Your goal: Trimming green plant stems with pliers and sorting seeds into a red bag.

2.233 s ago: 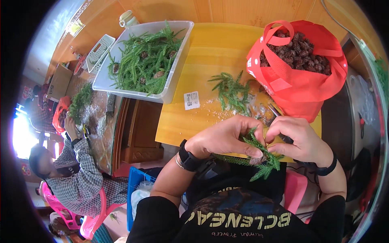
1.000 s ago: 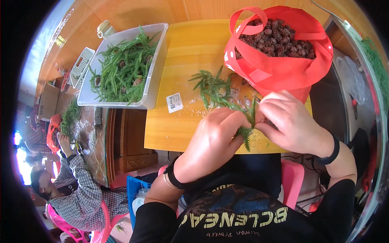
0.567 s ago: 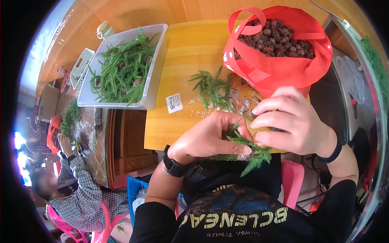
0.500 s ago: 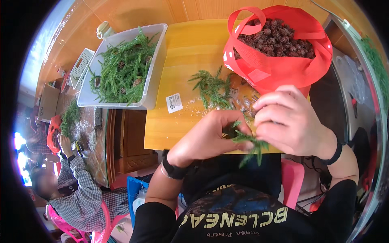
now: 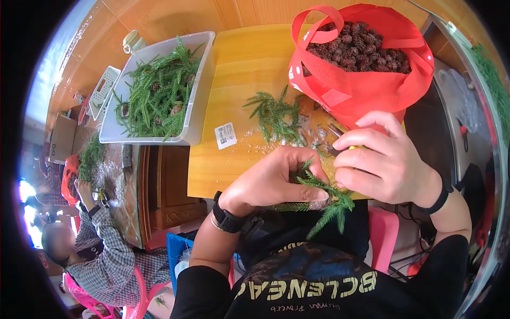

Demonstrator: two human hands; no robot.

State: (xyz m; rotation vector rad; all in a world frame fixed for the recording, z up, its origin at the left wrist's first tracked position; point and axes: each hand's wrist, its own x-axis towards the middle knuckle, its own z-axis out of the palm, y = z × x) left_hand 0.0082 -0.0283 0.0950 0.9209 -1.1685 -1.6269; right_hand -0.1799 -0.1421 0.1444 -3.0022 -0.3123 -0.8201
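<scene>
My left hand (image 5: 284, 181) is closed on an artificial pine sprig (image 5: 334, 212), its thumb and forefinger pinching the stem. A small brownish piece, perhaps a pine cone, shows by the thumb tip. Just right of it my right hand (image 5: 377, 159) curls round a yellow-handled tool that looks like pliers (image 5: 336, 130); its dark, narrow jaws point up and left, and most of the handles are hidden in the palm. Beyond the hands, a loose pile of green sprigs (image 5: 276, 118) lies on the yellow table (image 5: 239, 58).
A red bag (image 5: 366, 95) full of small pine cones (image 5: 356, 48) stands at the far right. Far left is a clear plastic bin (image 5: 196, 122) of green sprigs with cones. A white printed label (image 5: 226, 136) and white crumbs lie between. Another person (image 5: 106, 250) works at a table on the left.
The yellow-handled tool now shows in my right hand, which has moved slightly away from the sprig. The sprig in my left hand has turned, showing more of its fronds.
</scene>
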